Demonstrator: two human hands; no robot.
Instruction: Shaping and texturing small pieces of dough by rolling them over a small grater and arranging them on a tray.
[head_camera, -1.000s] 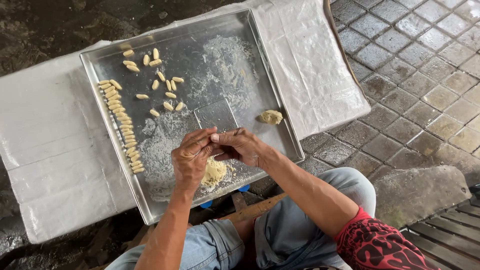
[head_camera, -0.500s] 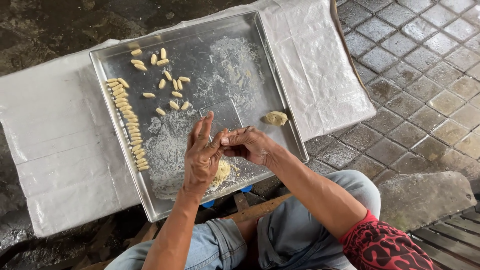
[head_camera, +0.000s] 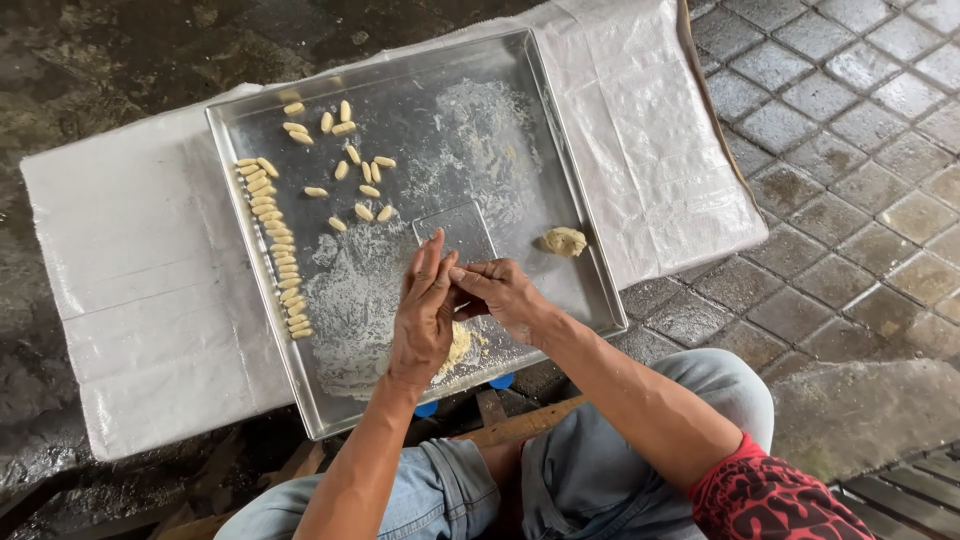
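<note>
While left hand (head_camera: 422, 315) presses flat against right hand (head_camera: 505, 295), dough lump (head_camera: 564, 241) beside, rolled pieces (head_camera: 278, 245) lining tray (head_camera: 400, 60).

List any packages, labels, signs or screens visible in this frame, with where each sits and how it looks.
None: no package, label, sign or screen shows.
Nearest to packaging: white woven plastic sheet, spread flat under the tray, creased, no print visible.
Metal tray: square, silvery, floury, bare of markings.
Left hand and right hand: pressed together above the tray; whatever is between them is hidden.
</note>
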